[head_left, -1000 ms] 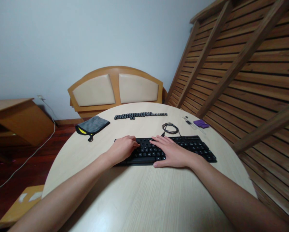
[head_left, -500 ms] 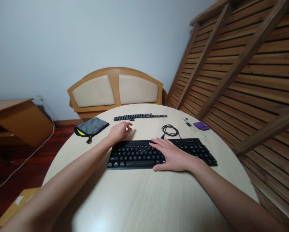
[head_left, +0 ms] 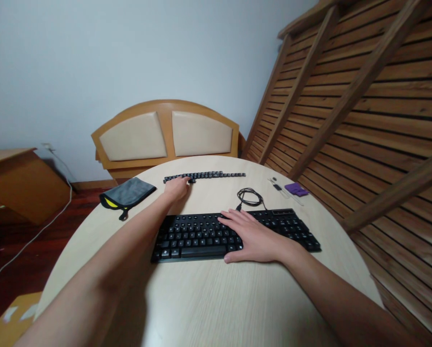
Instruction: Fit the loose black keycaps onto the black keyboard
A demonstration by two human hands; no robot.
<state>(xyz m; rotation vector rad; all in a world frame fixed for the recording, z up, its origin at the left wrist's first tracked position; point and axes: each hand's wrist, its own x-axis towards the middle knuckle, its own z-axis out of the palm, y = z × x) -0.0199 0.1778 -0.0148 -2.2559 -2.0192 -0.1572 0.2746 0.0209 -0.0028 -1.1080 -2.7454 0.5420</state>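
A black keyboard (head_left: 197,251) lies across the round table, its spacebar side toward me. My right hand (head_left: 254,236) rests flat over its right-middle part, open, fingers spread and thumb at the front edge. Beyond the keyboard, my left hand (head_left: 177,188) reaches to a long row of loose black keycaps (head_left: 216,174). Its fingertips are bent down at a few keycaps (head_left: 191,181) set just in front of the row. The back of the hand hides most of the fingers, so a grip on a keycap cannot be made out.
A coiled black cable (head_left: 250,196) lies behind the keyboard. To the right are a purple cloth (head_left: 296,189) and a thin, light-coloured tool (head_left: 294,197). A grey cloth pouch (head_left: 129,193) with yellow lining sits at left. Behind the table (head_left: 208,294) stands a wooden headboard (head_left: 167,130).
My left hand has moved forward from the keyboard's back edge to the loose keycaps. My right hand stays on the keyboard. The whole view has shifted slightly.
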